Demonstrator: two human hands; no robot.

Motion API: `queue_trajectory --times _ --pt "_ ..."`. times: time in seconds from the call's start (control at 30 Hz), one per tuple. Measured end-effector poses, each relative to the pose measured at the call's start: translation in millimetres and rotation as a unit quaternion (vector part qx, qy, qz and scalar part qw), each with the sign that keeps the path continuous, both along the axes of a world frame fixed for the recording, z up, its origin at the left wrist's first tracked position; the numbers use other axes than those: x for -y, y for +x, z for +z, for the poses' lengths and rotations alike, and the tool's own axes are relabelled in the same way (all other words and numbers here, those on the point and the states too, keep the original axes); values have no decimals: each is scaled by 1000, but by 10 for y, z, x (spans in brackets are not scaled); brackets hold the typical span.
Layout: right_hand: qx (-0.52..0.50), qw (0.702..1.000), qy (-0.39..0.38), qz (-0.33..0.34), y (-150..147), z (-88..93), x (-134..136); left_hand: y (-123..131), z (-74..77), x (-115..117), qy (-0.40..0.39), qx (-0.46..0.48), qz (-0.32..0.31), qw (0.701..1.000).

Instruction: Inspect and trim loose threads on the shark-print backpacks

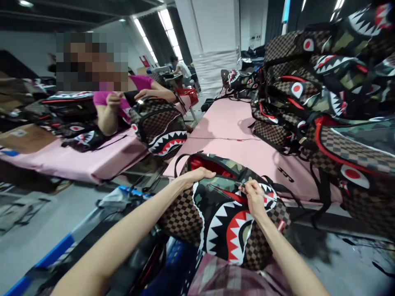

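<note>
Watching remotely, I see the brown-checked and camouflage shark-tooth backpack on the plaid-covered lap, its red-lined opening toward the pink-topped bench, long axis hard to judge, contents hidden. My left hand covers the rim, grip unclear; my right hand pinches a slim, indistinct implement.

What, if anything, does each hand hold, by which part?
Left hand: the backpack, by the edge of its red-lined opening. Right hand: a slim tool, seemingly by its middle.
</note>
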State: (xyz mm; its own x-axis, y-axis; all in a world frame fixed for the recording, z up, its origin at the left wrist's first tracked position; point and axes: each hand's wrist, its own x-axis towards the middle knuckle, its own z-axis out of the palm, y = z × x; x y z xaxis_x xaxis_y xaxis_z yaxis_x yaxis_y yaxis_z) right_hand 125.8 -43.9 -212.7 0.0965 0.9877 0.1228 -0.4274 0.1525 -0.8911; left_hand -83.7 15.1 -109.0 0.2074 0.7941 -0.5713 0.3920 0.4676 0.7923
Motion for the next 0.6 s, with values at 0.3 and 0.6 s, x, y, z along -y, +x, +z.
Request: queue_trajectory --times 0.3,0.6 --pt "170 981 87 45 -331 12 113 -270 158 -132 18 -96 -159 982" --pt "228 942 244 15 -567 308 154 -165 -95 198 48 72 8 996"
